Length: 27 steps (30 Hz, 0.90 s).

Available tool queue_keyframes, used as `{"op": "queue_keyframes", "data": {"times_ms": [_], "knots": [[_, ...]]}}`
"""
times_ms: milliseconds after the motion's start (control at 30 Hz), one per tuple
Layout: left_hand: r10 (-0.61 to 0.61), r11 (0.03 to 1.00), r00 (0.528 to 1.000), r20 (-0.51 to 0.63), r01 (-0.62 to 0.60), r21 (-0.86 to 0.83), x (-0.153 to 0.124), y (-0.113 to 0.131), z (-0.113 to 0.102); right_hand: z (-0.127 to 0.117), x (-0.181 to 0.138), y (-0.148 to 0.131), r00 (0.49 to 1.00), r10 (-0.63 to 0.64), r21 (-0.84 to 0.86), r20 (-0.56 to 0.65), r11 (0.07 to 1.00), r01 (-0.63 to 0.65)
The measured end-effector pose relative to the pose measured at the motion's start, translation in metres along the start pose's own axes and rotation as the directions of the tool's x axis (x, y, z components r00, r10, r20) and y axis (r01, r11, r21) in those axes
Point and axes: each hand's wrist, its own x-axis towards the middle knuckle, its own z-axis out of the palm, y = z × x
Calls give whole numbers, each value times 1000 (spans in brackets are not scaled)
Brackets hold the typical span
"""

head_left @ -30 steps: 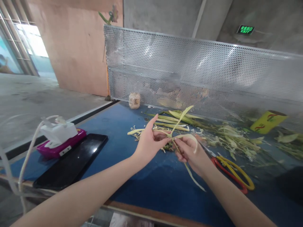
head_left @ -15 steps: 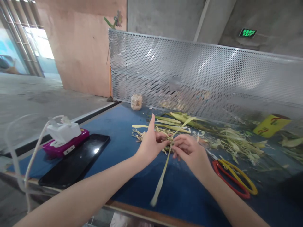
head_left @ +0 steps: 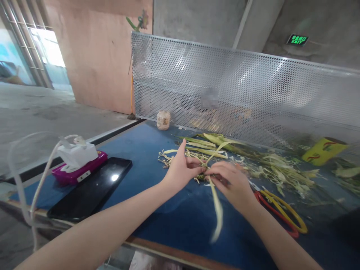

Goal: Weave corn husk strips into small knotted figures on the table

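Softly curved, flat pale strip (head_left: 218, 213) hangs below right hand (head_left: 234, 183).

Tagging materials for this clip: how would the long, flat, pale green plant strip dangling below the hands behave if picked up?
The plant strip would probably flop, since its free end hangs curved below the right hand. It is likely light, being narrow and thin. Blur leaves slipperiness unclear.

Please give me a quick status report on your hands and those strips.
Left hand and right hand close together, both pinching pale strips. One end trailing toward the near side, blurred. Scissors nearby, beyond the right wrist.
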Motion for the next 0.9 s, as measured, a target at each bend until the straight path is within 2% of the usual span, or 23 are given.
{"op": "queue_keyframes", "data": {"times_ms": [133,300,367,433,500,567,633,800,900], "knots": [[25,1000,997,78,-26,1,-2,-2,-1,3,3,1,971,225,172,-83,963,-208],[-2,998,992,125,-7,70,-4,-4,-2,7,3,6,917,399,279,-22,883,-378],[2,995,985,173,-19,97,-5,-5,-2,9,3,9,888,457,374,51,816,-441],[5,994,976,218,-29,106,-5,-5,-2,11,4,11,849,513,503,124,705,-500],[10,994,969,245,-36,102,-5,-5,-2,13,4,13,817,560,605,135,607,-516],[20,993,967,253,-48,106,-5,-5,-1,14,5,14,800,590,664,109,556,-501],[30,990,968,248,-63,124,-5,-5,0,14,5,13,801,592,676,87,556,-484],[54,984,980,190,-84,155,-4,-6,0,12,4,6,838,545,603,22,662,-446],[65,987,984,165,-88,135,-4,-7,0,11,4,3,842,538,588,22,675,-446]]}}
